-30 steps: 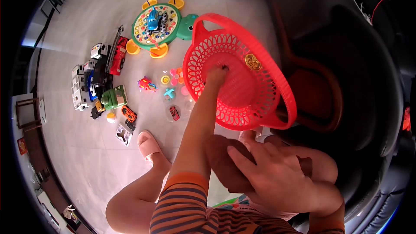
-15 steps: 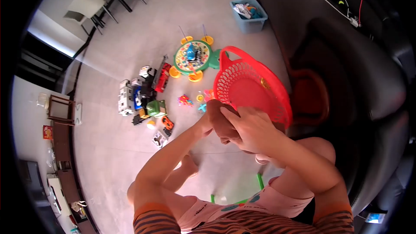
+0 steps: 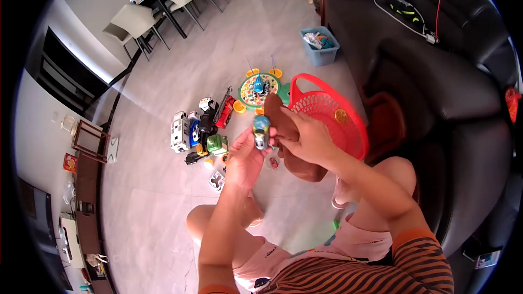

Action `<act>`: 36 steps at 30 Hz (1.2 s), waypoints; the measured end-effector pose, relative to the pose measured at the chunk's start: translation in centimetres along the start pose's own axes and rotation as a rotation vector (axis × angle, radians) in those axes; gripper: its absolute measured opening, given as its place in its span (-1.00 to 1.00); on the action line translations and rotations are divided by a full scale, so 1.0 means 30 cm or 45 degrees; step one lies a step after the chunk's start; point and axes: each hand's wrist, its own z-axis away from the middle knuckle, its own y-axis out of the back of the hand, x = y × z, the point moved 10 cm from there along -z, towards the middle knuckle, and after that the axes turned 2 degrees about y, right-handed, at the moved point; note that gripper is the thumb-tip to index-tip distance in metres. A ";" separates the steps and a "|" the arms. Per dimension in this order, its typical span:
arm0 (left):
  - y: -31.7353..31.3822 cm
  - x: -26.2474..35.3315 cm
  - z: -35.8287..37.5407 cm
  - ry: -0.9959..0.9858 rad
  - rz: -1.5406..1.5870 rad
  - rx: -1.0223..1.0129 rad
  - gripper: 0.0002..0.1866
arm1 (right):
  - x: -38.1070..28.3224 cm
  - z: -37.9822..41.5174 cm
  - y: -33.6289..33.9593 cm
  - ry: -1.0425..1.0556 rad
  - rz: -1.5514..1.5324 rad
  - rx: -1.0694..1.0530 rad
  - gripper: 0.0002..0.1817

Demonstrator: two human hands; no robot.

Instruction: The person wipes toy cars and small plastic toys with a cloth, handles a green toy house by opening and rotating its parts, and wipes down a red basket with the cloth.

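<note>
Left hand (image 3: 245,158) holding a small toy (image 3: 261,130), right hand (image 3: 312,137) a brown object (image 3: 306,170); beyond, red basket (image 3: 327,111) at right, toy vehicles (image 3: 207,126) on floor (image 3: 147,201) at left.

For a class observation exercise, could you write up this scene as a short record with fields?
Left hand: holding a small toy, partly blue-green
Right hand: gripping a brown object, identity unclear
Red basket: round gold item inside
Floor: toy vehicles, turtle-shaped toy, blue bin
Right side of view: black sofa
</note>
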 end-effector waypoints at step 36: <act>0.071 -0.121 -0.024 -0.017 -0.474 0.227 -0.77 | 0.070 0.022 0.075 0.107 0.070 -0.206 -0.19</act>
